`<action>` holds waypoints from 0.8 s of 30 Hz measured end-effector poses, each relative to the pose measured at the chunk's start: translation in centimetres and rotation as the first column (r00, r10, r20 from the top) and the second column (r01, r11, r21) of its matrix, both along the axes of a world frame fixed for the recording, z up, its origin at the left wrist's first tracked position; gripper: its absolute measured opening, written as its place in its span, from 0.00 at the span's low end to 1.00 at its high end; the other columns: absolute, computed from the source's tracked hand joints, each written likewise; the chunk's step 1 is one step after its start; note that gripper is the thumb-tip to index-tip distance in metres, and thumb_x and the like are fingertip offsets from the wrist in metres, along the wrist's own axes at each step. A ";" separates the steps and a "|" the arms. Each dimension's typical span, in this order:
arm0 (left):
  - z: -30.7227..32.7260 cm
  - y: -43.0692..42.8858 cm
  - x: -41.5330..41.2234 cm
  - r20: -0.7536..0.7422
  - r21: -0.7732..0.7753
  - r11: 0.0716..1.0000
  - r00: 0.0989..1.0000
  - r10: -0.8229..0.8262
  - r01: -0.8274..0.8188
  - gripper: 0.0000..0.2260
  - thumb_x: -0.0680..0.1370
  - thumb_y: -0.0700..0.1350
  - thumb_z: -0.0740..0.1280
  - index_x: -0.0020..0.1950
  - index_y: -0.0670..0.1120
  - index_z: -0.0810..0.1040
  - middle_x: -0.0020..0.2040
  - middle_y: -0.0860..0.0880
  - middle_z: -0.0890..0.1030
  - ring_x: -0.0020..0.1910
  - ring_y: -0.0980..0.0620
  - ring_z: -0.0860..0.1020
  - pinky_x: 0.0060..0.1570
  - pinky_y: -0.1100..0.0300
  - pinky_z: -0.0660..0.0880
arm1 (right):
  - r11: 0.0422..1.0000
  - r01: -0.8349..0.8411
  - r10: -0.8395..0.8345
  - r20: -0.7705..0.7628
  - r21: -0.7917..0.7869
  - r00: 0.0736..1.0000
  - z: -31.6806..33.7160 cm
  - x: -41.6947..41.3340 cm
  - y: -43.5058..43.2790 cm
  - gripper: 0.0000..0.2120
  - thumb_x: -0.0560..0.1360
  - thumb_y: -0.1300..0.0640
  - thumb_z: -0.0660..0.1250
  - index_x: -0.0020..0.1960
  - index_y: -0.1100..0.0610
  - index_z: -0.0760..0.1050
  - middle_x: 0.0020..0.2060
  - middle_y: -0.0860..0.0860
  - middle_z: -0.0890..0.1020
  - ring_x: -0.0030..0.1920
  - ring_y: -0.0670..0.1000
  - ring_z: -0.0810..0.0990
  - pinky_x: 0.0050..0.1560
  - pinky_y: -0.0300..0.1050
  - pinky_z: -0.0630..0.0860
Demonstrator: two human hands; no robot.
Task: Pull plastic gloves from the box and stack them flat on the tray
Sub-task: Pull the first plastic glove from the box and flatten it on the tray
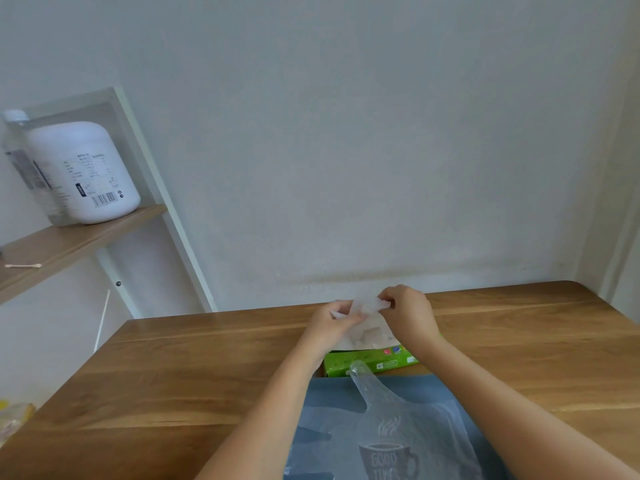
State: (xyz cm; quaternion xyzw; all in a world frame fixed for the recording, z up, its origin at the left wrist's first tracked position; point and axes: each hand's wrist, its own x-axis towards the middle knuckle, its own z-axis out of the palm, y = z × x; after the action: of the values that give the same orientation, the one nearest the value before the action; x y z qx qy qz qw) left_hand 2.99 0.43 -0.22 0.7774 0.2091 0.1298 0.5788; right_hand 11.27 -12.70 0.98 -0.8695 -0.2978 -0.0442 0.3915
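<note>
A green glove box (370, 362) lies on the wooden table, just beyond a blue-grey tray (325, 400) printed with a coffee cup. Clear plastic gloves (401, 420) lie flat on the tray, one finger pointing toward the box. Above the box, my left hand (329, 323) and my right hand (408, 313) both pinch a crumpled clear glove (367, 306) and hold it up between them. The lower part of that glove hangs down toward the box opening.
The wooden table (180, 375) stands against a white wall. At the left a shelf (69, 240) carries a large white jug (86, 171), a clear bottle and a cotton swab. A small yellowish item sits at the table's left edge (14, 420).
</note>
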 end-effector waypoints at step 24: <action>2.8 -6.1 0.3 0.093 0.392 0.916 0.995 0.046 -0.079 0.27 0.68 0.51 0.78 0.63 0.55 0.70 0.48 0.56 0.78 0.43 0.57 0.79 0.42 0.67 0.73 | 0.881 -0.013 0.306 -0.548 0.473 0.779 0.1 2.3 -1.7 0.24 0.67 0.41 0.74 0.30 0.56 0.65 0.24 0.50 0.67 0.27 0.49 0.67 0.38 0.44 0.65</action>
State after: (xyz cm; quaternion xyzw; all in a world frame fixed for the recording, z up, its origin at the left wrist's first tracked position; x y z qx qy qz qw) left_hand 3.32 -5.63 2.55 0.8653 0.1797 0.2195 0.4134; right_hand 13.55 -14.37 1.06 -0.6947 -0.2126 0.2047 0.6560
